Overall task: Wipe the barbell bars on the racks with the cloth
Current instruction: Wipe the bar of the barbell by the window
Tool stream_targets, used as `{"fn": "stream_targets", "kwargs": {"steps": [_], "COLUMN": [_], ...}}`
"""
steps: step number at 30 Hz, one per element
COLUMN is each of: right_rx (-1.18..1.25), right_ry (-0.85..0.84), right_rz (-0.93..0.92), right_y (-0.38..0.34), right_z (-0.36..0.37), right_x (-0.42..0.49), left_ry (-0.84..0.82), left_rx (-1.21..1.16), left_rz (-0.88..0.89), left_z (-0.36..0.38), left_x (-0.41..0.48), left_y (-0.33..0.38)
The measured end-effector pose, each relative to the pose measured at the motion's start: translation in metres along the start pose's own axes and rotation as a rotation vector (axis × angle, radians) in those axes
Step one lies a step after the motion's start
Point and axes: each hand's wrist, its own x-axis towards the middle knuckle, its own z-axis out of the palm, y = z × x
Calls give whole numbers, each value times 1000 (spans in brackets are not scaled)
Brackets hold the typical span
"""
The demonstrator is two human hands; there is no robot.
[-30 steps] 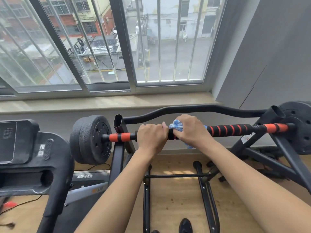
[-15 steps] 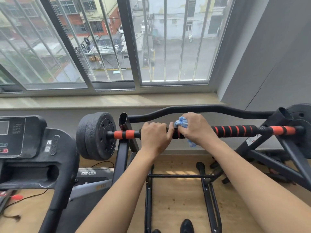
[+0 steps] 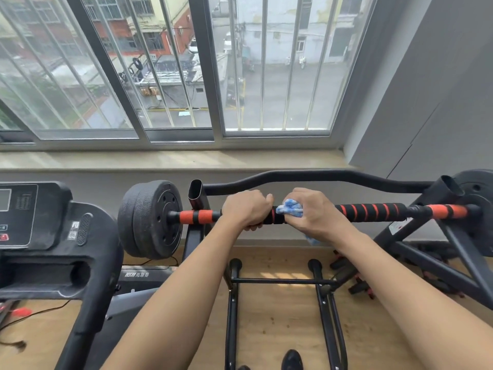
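A black barbell bar with orange-striped foam grips lies across a black rack, in front of the window. Black weight plates sit on its left end and another plate on its right end. My left hand is closed around the bar just right of the left rack post. My right hand presses a blue-and-white cloth around the bar right beside it. A corner of the cloth hangs below my right wrist.
A curved black bar runs behind the barbell between the rack posts. A treadmill console stands at the left. The rack's floor frame and my shoe are on the wooden floor below. A grey wall closes the right side.
My right hand with the cloth has shifted slightly right along the bar, opening a small gap from my left hand. My left hand keeps its hold on the bar.
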Motion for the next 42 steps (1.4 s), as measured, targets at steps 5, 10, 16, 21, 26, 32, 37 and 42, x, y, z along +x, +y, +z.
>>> {"fn": "stream_targets", "kwargs": {"steps": [5, 10, 16, 21, 26, 32, 37, 42], "right_rx": [-40, -68, -47, 112, -9, -193, -247, -168], "right_ry": [133, 123, 100, 233, 16, 117, 119, 52], "right_rz": [106, -15, -62, 112, 77, 67, 59, 2], "right_y": [-3, -6, -2, 4, 6, 11, 6, 14], "right_z": [10, 17, 12, -32, -30, -5, -1, -8], "right_x": [7, -15, -33, -24, -4, -7, -11, -9], "left_ry": [216, 290, 81, -174, -260, 241, 517, 331], "left_rx": [315, 383, 243, 10, -83, 316, 363, 356], "left_rz": [176, 180, 121, 28, -44, 98, 153, 128], "left_z": [3, 18, 0, -3, 1, 21, 53, 32], "left_x": [-21, -20, 0, 12, 13, -18, -29, -13], "left_y": [4, 1, 2, 1, 0, 8, 2, 4]}}
